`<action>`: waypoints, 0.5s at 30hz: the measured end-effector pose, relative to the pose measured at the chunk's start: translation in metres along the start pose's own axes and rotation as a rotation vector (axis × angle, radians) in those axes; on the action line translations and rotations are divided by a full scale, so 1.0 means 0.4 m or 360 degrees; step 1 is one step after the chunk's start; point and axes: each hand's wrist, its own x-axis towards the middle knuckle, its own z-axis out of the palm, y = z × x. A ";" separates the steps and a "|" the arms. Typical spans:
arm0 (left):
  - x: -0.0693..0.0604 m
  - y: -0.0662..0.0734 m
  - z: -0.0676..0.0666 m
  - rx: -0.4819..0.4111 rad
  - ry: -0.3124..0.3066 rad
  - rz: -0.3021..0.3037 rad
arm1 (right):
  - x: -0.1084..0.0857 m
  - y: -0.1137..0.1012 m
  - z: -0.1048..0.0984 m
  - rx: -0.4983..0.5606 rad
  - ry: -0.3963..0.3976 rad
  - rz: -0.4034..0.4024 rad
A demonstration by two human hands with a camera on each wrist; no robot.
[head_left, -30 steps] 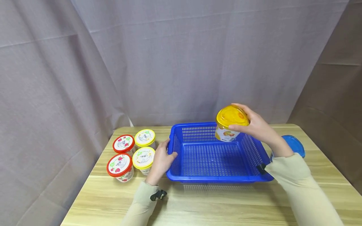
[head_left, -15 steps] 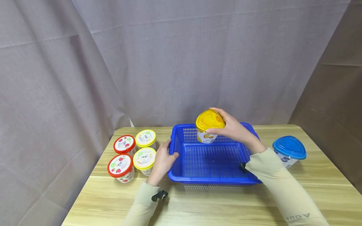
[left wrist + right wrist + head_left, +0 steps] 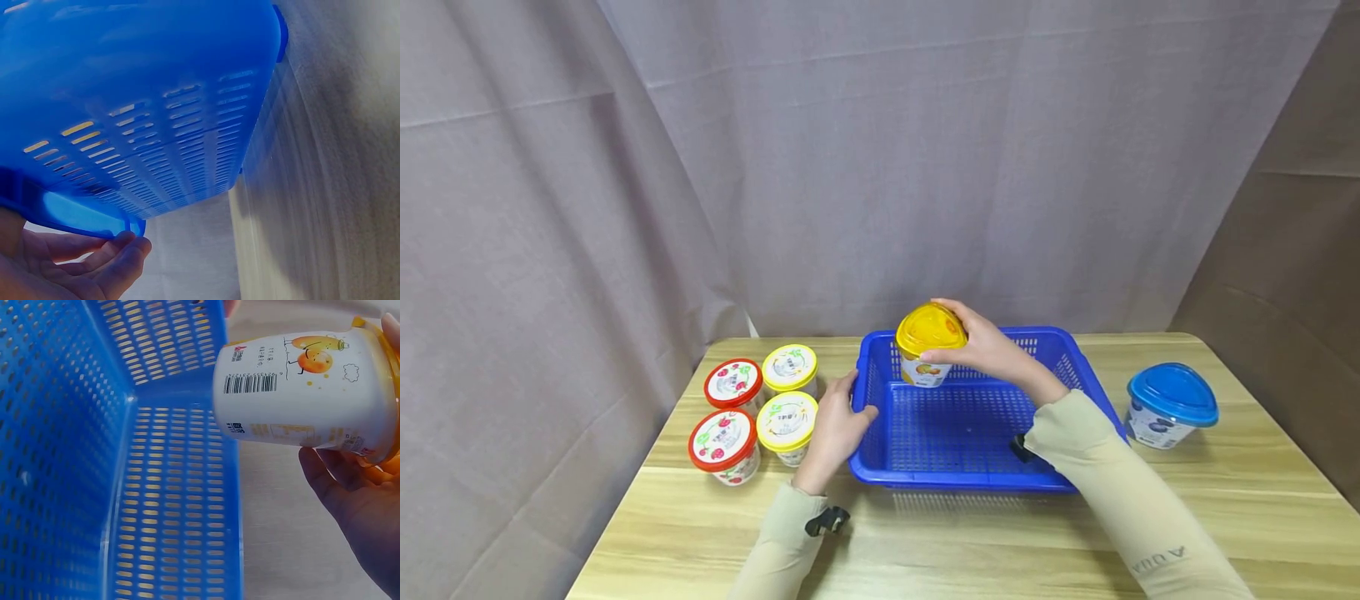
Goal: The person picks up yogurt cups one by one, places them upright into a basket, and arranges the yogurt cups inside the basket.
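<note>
"What's biggest on the wooden table?"

"The blue basket."

"And the hands?"

"Left hand: fingers curled on the basket's left rim. Right hand: fingers closed round a yellow-lidded tub at the basket's far-left corner."

"Beside the basket?"

"A blue-lidded tub right; four smaller cups left."

Desk: front edge and both front corners lie outside the head view. Blue basket: the right sleeve covers the right front corner. Left hand: the left wrist view cuts it at the left edge. Held cup: the right hand hides part of its side; I cannot read its finest print. Rear red-lidded cup, near the desk's left edge: body mostly hidden behind the front red-lidded cup.
</note>
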 end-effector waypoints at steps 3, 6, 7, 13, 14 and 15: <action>0.001 0.000 0.001 0.0000 0.0001 0.0005 | 0.011 0.013 0.012 0.0010 -0.0016 0.0029; 0.000 0.002 0.001 0.0002 0.0001 0.0004 | 0.022 0.027 0.022 0.0004 -0.0019 0.0040; 0.000 0.003 0.001 0.0002 0.0000 0.0005 | 0.025 0.032 0.023 0.0005 -0.0021 0.0040; -0.002 0.008 0.002 -0.0017 -0.0022 -0.0008 | 0.033 0.047 0.030 0.0020 -0.0036 0.0055; -0.003 0.008 0.002 -0.0017 -0.0027 -0.0006 | 0.033 0.049 0.031 0.0028 -0.0034 0.0063; -0.003 0.009 0.002 -0.0020 -0.0030 -0.0008 | 0.034 0.052 0.032 0.0035 -0.0037 0.0066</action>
